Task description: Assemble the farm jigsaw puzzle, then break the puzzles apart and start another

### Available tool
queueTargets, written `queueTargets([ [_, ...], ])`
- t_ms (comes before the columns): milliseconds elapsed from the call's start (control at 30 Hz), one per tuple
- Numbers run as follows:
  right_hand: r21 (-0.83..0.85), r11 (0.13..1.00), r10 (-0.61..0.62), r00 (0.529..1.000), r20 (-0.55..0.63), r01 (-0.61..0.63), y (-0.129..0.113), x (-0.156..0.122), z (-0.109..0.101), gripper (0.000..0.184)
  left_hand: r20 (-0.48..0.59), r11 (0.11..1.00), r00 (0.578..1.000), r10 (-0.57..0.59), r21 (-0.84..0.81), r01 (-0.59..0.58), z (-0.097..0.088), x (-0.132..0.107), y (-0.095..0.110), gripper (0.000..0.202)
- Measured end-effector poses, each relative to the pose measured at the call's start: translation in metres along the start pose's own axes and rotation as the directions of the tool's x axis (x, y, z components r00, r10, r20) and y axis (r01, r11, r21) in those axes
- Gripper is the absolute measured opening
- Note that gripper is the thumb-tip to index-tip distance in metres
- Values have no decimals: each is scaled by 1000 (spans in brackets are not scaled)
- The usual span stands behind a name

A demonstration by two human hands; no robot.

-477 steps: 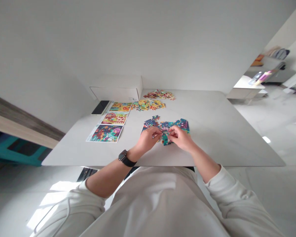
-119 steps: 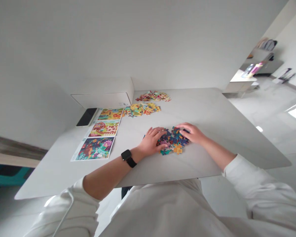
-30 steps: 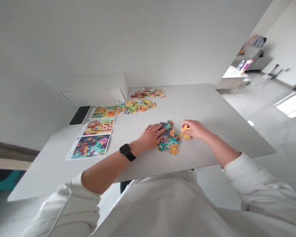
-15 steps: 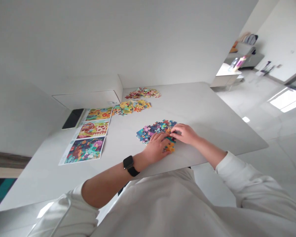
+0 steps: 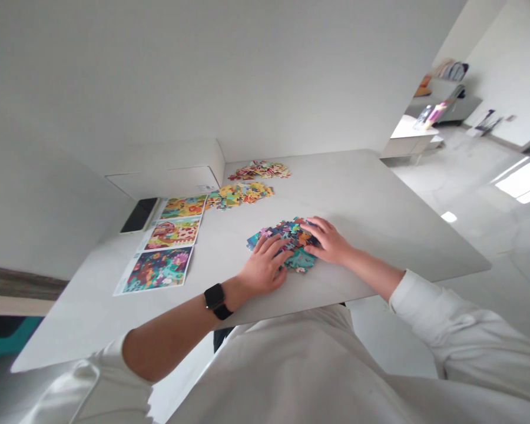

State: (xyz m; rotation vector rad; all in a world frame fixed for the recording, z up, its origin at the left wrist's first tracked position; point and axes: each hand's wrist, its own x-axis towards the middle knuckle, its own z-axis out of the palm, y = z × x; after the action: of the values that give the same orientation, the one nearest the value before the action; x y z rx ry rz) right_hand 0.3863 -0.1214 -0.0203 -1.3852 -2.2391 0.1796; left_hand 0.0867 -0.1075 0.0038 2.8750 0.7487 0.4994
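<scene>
A heap of blue and teal jigsaw pieces [image 5: 287, 235] lies near the front edge of the white table [image 5: 380, 224]. My left hand [image 5: 262, 268], with a black watch on its wrist, lies flat on the heap's near left side, fingers spread. My right hand [image 5: 329, 241] rests on the heap's right side, fingers stretched out over the pieces. Neither hand grips a piece that I can make out.
Three picture cards [image 5: 170, 247] lie in a column at the left. A yellow heap of pieces [image 5: 241, 194] and a red heap [image 5: 260, 171] sit farther back. A white box [image 5: 168, 171] and a black phone [image 5: 139, 215] stand at the back left.
Both hands have flattened onto the blue heap; a second ago my right hand held orange pieces to the right of it. The heap is now more gathered between my hands.
</scene>
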Motion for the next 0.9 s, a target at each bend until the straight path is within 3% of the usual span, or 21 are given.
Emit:
queueTargets([
  [133, -61, 986, -150, 981, 119, 158, -22, -4, 13, 102, 49, 986, 987, -156, 68, 152, 0, -19, -21, 92],
  [200, -73, 980, -175, 973, 152, 187, -29, -1, 19, 106, 96, 984, 980, -175, 58, 170, 3, -18, -32, 100],
  [333, -84, 978, -173, 971, 166, 189, -26, 10, 24, 95, 122, 996, 989, -87, -5, 89, 11, -5, -49, 100],
  [433, -95, 980, -158, 975, 155, 174, -10, 18, 20, 85, 104, 998, 994, -30, -45, 35, 16, 12, -58, 100],
  [567, -104, 986, -113, 981, 159, 131, 20, 27, 11, 86, 88, 997, 996, 9, -77, -2, 27, 43, -72, 97],
  [900, -107, 991, -73, 992, 107, 84, 106, 48, -7, 85, 104, 986, 991, 83, -152, -67, 49, 148, -109, 99],
])
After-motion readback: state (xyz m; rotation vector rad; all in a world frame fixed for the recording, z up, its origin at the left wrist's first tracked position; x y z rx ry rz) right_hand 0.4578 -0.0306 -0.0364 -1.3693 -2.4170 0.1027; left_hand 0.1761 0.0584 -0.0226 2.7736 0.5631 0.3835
